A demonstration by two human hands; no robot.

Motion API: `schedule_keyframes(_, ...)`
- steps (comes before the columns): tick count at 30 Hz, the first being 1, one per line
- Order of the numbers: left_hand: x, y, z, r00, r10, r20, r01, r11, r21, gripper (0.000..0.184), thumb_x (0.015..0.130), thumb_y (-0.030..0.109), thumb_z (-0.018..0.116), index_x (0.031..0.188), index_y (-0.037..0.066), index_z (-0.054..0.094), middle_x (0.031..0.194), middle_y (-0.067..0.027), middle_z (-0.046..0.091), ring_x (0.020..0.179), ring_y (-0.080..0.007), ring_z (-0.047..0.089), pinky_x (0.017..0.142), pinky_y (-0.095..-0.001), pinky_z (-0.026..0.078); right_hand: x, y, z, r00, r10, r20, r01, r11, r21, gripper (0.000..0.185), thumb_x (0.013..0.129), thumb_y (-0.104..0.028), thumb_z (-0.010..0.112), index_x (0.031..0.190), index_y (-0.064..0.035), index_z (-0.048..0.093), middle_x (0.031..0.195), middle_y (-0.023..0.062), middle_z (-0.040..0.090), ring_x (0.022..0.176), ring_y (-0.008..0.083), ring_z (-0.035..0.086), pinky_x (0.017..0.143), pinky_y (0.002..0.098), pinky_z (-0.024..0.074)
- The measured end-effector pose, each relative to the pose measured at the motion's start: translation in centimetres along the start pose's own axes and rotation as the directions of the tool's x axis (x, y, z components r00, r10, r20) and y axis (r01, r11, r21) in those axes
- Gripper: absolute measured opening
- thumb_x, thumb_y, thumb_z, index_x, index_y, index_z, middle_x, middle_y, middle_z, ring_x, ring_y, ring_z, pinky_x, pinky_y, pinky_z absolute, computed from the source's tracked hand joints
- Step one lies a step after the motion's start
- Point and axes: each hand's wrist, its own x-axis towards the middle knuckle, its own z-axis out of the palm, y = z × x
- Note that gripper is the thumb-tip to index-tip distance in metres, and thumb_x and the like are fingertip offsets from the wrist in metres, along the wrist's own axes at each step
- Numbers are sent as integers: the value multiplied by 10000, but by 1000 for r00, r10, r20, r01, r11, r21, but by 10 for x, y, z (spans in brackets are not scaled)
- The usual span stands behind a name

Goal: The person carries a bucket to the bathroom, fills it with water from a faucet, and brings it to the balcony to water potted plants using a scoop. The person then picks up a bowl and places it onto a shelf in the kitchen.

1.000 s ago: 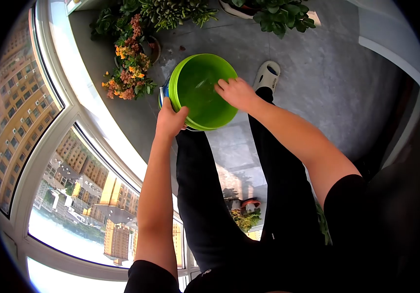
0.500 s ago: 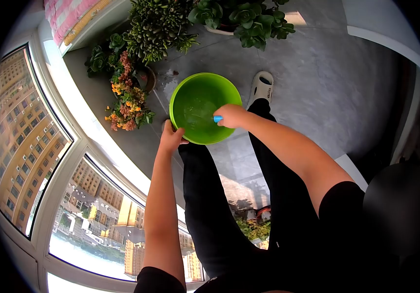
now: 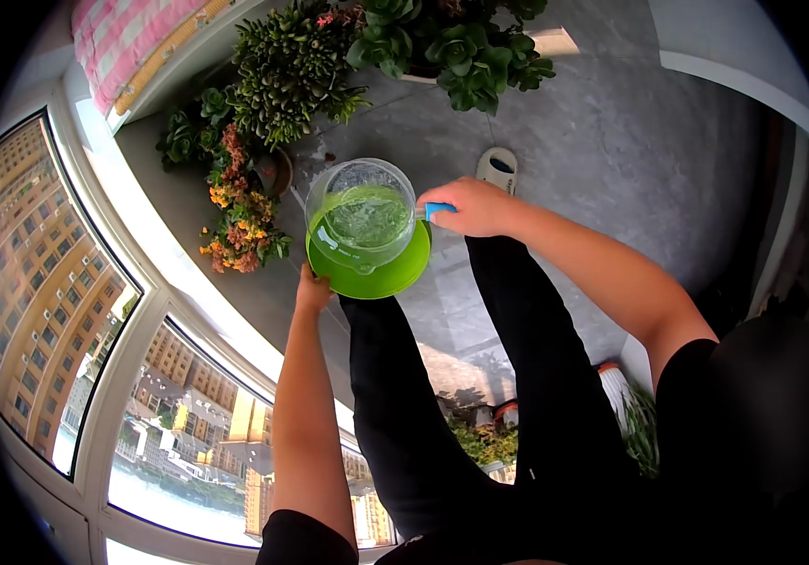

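Clear jug (image 3: 364, 221): centre of frame, above the green bucket (image 3: 411, 271) and overlapping its opening; bubbly clear liquid visible inside. Right hand (image 3: 470, 207): fingers closed around the jug's blue handle (image 3: 441, 208). Left hand (image 3: 313, 288): closed on the bucket's lower-left edge; how far the fingers wrap beneath cannot be told. Surroundings: orange-flowered plant (image 3: 252, 215) left of the bucket, leafy plants (image 3: 475, 66) at top centre, pale shoe (image 3: 496, 168) on the grey floor (image 3: 611, 160) at upper right of the jug.
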Motion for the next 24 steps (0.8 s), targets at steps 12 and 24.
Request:
schedule_keyframes(12, -22, -67, 48, 985, -145, -97, 152, 986, 69, 479, 955, 162, 553, 1376, 57, 350, 1219, -285, 643, 1147, -466, 609, 915, -508, 499, 147, 1, 5, 988, -151, -9, 147, 972, -184, 387, 816, -312, 748, 1137, -101, 706, 989, 128, 730, 910, 321, 688, 813, 404, 535)
schedule_keyframes(24, -45, -48, 56, 979, -65, -193, 57, 997, -49, 444, 963, 131, 540, 1362, 46, 366, 1221, -293, 631, 1155, -461, 597, 931, -498, 489, 176, 26, -12, 990, 108, 93, -92, 983, -162, 418, 828, -241, 778, 1146, 19, 697, 908, 42, 708, 786, 118, 617, 679, 279, 513)
